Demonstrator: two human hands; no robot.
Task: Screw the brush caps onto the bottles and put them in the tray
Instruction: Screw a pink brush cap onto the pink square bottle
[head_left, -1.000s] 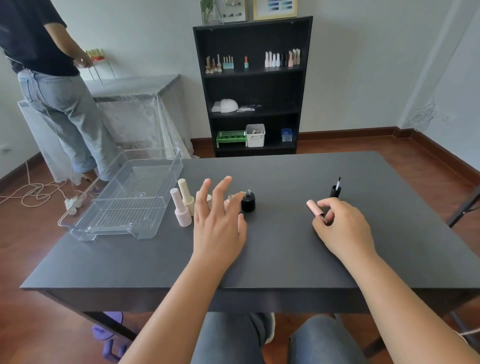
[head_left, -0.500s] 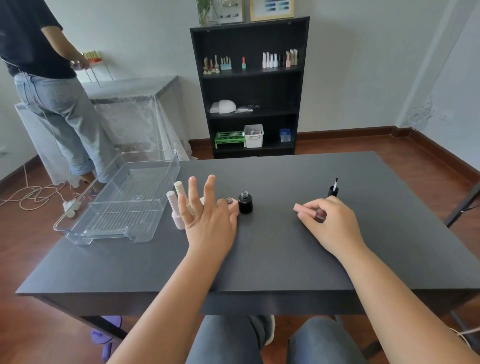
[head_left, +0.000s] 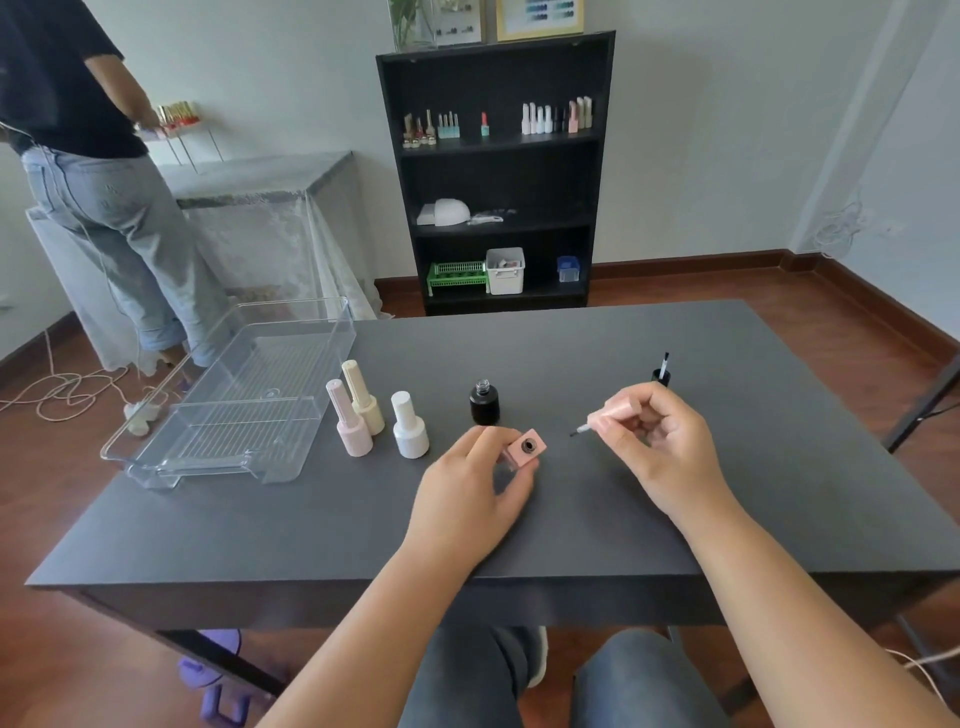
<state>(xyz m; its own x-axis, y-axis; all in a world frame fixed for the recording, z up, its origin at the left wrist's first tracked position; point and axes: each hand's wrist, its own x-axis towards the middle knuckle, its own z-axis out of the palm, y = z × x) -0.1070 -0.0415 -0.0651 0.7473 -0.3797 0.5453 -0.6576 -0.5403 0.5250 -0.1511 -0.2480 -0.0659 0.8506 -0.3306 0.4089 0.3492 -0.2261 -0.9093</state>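
My left hand (head_left: 475, 486) grips an open pink bottle (head_left: 525, 450), its dark neck facing up and tilted toward me. My right hand (head_left: 657, 447) pinches a pink brush cap (head_left: 615, 413) with the brush tip pointing left toward the bottle, a short gap between them. An open black bottle (head_left: 484, 402) stands just behind my left hand. A black brush cap (head_left: 661, 372) stands brush-up behind my right hand. Three capped bottles stand to the left: pink (head_left: 349, 427), cream (head_left: 364, 399) and white (head_left: 410, 427). The clear tray (head_left: 223, 447) lies at the table's left.
The dark table's (head_left: 675, 540) front edge runs just below my forearms. A person in jeans (head_left: 114, 208) stands at the back left by a covered counter. A black shelf (head_left: 496, 171) with bottles is against the far wall. Cables lie on the floor at left.
My left hand has closed on the pink bottle and pulled it toward me. My right hand has lifted the pink brush cap off the table and turned its brush toward the bottle.
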